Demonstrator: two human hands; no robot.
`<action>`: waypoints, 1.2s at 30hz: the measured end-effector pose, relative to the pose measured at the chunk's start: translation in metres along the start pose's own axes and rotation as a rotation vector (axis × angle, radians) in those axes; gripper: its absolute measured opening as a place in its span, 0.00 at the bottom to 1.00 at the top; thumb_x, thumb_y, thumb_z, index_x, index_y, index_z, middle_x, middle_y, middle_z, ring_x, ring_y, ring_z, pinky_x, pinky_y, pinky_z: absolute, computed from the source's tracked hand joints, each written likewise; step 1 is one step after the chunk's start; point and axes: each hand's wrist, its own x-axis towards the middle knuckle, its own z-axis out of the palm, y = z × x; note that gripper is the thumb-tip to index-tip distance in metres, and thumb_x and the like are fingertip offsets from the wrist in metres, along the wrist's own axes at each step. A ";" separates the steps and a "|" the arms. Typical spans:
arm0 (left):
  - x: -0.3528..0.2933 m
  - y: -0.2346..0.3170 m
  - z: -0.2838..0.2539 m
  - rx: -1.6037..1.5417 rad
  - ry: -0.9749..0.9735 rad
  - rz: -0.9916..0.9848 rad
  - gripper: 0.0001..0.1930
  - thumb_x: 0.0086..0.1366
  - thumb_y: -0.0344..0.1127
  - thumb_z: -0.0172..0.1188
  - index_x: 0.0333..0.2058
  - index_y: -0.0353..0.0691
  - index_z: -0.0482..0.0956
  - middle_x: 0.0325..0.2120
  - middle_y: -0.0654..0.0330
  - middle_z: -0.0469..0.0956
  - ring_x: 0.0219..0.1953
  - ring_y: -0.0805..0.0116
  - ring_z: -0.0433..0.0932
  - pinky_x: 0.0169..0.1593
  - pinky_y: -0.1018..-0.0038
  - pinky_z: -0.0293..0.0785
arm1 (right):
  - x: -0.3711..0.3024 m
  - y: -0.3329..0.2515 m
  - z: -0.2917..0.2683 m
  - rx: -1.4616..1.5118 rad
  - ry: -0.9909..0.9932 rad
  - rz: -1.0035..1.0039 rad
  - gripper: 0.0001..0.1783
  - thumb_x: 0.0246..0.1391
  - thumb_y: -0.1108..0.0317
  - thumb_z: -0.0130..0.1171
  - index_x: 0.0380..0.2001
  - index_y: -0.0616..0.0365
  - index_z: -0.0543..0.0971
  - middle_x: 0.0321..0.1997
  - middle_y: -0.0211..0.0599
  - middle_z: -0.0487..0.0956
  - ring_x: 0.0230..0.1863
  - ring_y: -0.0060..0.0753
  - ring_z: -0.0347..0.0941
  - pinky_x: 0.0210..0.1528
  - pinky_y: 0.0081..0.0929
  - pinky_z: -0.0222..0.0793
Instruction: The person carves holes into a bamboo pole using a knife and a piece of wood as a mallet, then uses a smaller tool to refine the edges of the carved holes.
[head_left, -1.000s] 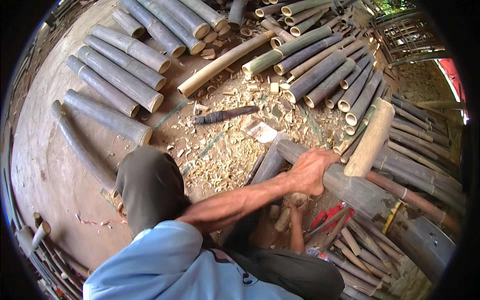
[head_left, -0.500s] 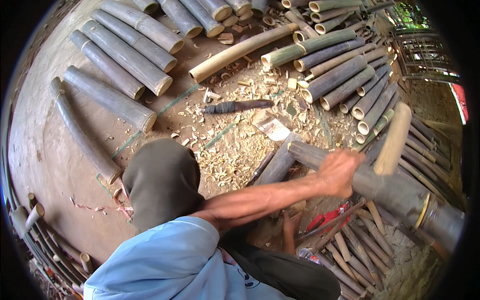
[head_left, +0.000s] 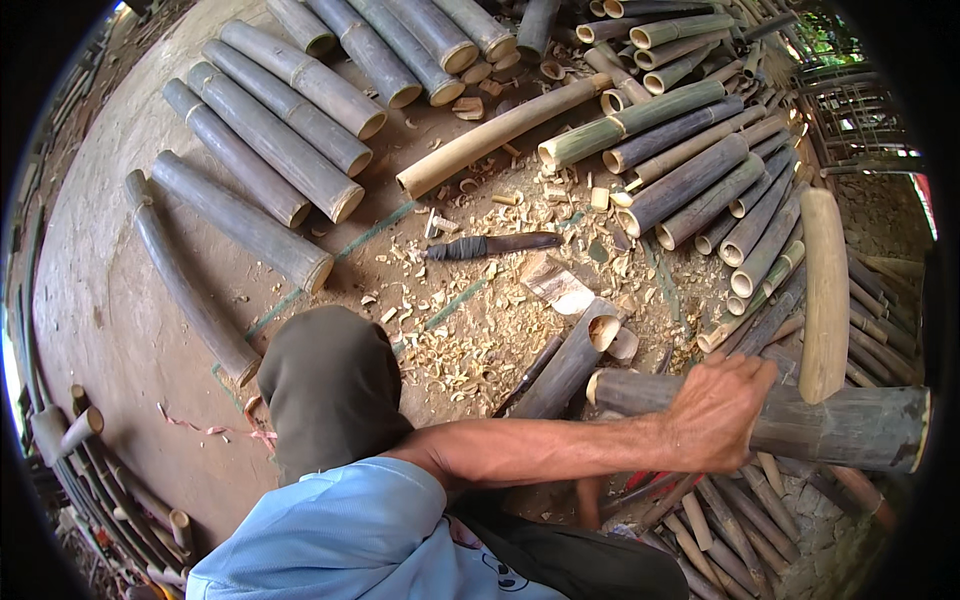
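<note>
The left hand (head_left: pixel 722 408) is curled tight over a dark bamboo tube (head_left: pixel 840 425) at the right — one that now lies nearly level across the view, where a second ago it sloped downward. The mouth of the leaning tube (head_left: pixel 568 362), hidden then, shows now, so the held tube seems to be getting turned, not cut. The knife (head_left: pixel 520 242) lies loose among shavings (head_left: pixel 460 345) — the right hand's state cannot be told.
</note>
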 end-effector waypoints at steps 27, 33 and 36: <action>0.001 -0.216 -0.295 1.577 0.351 -0.331 0.35 0.55 0.49 0.67 0.55 0.34 0.67 0.55 0.41 0.69 0.58 0.44 0.69 0.61 0.52 0.63 | -0.078 -0.018 -0.033 -0.088 -0.127 0.042 0.30 0.56 0.57 0.64 0.52 0.67 0.66 0.46 0.68 0.76 0.49 0.74 0.72 0.48 0.58 0.67; -0.124 -0.225 -0.163 0.870 0.146 -0.396 0.36 0.55 0.54 0.72 0.50 0.32 0.68 0.42 0.45 0.76 0.42 0.51 0.77 0.46 0.58 0.78 | -0.077 -0.005 -0.026 0.034 -0.018 -0.086 0.29 0.53 0.55 0.65 0.47 0.67 0.70 0.44 0.70 0.78 0.48 0.74 0.72 0.50 0.57 0.68; -0.206 -0.193 -0.052 0.649 -0.175 -0.889 0.43 0.44 0.59 0.75 0.47 0.25 0.74 0.42 0.38 0.80 0.45 0.47 0.81 0.48 0.59 0.78 | -0.075 0.007 -0.020 -0.010 -0.024 -0.051 0.30 0.53 0.54 0.65 0.49 0.67 0.71 0.47 0.69 0.78 0.50 0.72 0.73 0.51 0.56 0.69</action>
